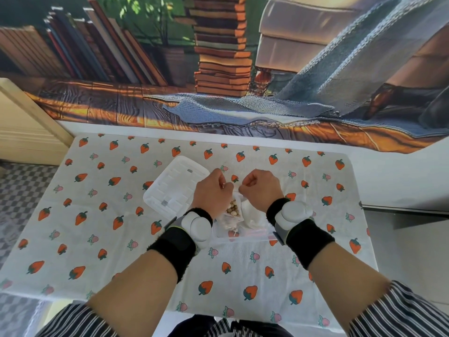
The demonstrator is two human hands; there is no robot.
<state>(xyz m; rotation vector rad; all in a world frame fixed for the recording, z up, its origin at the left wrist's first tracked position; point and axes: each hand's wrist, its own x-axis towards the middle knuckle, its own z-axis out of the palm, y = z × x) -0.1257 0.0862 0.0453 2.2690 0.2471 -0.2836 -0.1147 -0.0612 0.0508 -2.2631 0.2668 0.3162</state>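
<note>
Your left hand (211, 190) and right hand (262, 189) are both raised over the middle of the strawberry-print worktop cloth (109, 215), knuckles up and close together but not touching. The fingers (224, 185) of your left hand are curled and pinch one side of the mouth of a clear plastic bag (228, 223). The fingers of your right hand are curled likewise and pinch the opposite side. The bag hangs directly below and between the two sets of fingers, its lower part resting on the cloth towards your wrists. A heap of small pale round beans (234, 207) shows inside it, just beneath your fingers. Whether the mouth of the bag is open or sealed cannot be told. A white rectangular tray (173, 184) lies flat just to the left of your left fingers, partly hidden by that hand. A crumpled white item (252, 216) sits beneath your right hand, touching the bag; what it is cannot be told. A second clear bag (257, 235) lies flat behind your fingers, between your two wrists. Each wrist carries a black band with a white device (198, 227).
</note>
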